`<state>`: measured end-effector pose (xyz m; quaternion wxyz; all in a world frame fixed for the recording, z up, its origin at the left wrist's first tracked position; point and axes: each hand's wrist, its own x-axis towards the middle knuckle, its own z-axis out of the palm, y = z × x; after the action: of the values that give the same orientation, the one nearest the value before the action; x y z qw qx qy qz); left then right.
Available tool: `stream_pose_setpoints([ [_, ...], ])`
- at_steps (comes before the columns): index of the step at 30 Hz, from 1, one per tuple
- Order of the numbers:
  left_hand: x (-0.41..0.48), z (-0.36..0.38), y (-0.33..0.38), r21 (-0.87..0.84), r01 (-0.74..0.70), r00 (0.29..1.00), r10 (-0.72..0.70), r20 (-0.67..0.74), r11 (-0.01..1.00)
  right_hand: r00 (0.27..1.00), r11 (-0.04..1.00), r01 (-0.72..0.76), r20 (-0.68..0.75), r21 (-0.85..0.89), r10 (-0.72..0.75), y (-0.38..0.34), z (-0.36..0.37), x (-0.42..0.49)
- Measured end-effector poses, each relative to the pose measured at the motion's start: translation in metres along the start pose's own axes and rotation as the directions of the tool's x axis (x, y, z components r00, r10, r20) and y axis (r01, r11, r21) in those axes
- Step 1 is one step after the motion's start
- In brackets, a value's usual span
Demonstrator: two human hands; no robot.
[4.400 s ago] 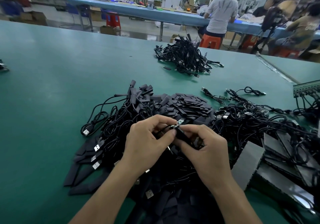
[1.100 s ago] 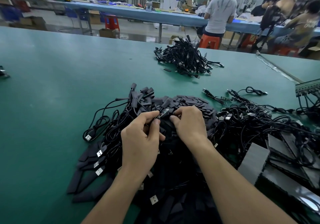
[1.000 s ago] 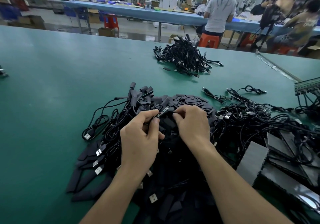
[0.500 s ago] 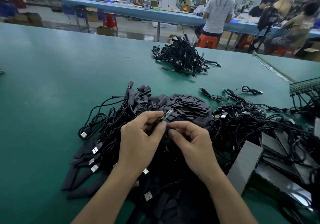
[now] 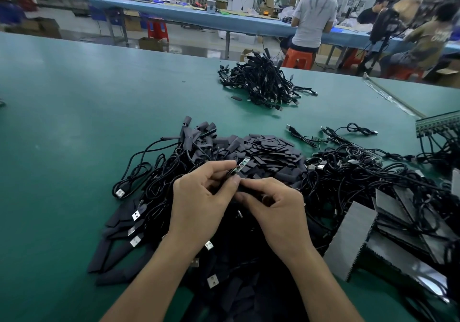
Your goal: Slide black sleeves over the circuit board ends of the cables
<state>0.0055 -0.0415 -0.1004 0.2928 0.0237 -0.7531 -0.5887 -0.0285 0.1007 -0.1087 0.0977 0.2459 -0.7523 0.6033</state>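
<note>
Head cam, left to right. Green table [image 5: 74, 97] carries a heap of black USB cables [image 5: 149, 172], silver plugs showing at its left edge, same layout as half a second ago.

Left hand [image 5: 201, 197] sits over the heap, thumb and index pinching the circuit board [image 5: 242, 163] at its lower end. The board sticks out up and to the right, bare, with no sleeve on it. The other left fingers are curled under. Grip and board angle match the frame 0.5 s ago.

Right hand [image 5: 276, 209] is just beside the left, its index tip touching the left thumb right below the board. A second ago it was further forward, digging in the sleeve pile [image 5: 268, 147]; it has since pulled back to meet the left hand. Its thumb and index curl toward each other with something dark between them. Can't tell whether that is a sleeve or just the black heap behind.

The sleeve pile lies just past both hands, unchanged. Far bundle of cables [image 5: 263, 82] sits well apart toward the table's back edge, with one loose sleeve [image 5: 236, 98] on the table at its near left.

Right of the hands is a tangle of cables [image 5: 361, 172], some with bare green boards. Grey sheets [image 5: 348, 234] lean at its near side.
</note>
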Motion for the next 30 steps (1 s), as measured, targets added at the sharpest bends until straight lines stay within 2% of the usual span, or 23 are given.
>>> stream_pose_setpoints([
  [9, 0.0, 0.001, 0.0, -0.02, 0.005, 1.0, -0.005, 0.022, 1.0, 0.999, 0.999, -0.029, -0.014, 0.026, 0.029, 0.002, -0.003, 0.0],
  [13, 0.0, 0.0, 0.001, -0.023, 0.007, 0.999, -0.006, 0.035, 1.0, 0.996, 0.999, -0.045, -0.078, -0.03, 0.043, 0.003, -0.014, -0.001],
  [19, -0.001, -0.001, 0.001, 0.056, 0.006, 0.997, -0.01, 0.074, 0.998, 0.98, 0.995, -0.09, -0.172, 0.042, 0.096, -0.001, -0.033, 0.001],
  [23, 0.0, -0.003, 0.002, 0.091, -0.033, 0.995, 0.024, 0.098, 0.995, 0.981, 0.992, -0.1, -0.159, 0.08, 0.112, 0.001, -0.034, 0.002],
  [30, -0.001, -0.003, 0.003, 0.123, -0.051, 0.993, 0.036, 0.116, 0.991, 0.989, 0.995, -0.098, -0.111, -0.005, 0.097, 0.007, -0.035, 0.0],
])
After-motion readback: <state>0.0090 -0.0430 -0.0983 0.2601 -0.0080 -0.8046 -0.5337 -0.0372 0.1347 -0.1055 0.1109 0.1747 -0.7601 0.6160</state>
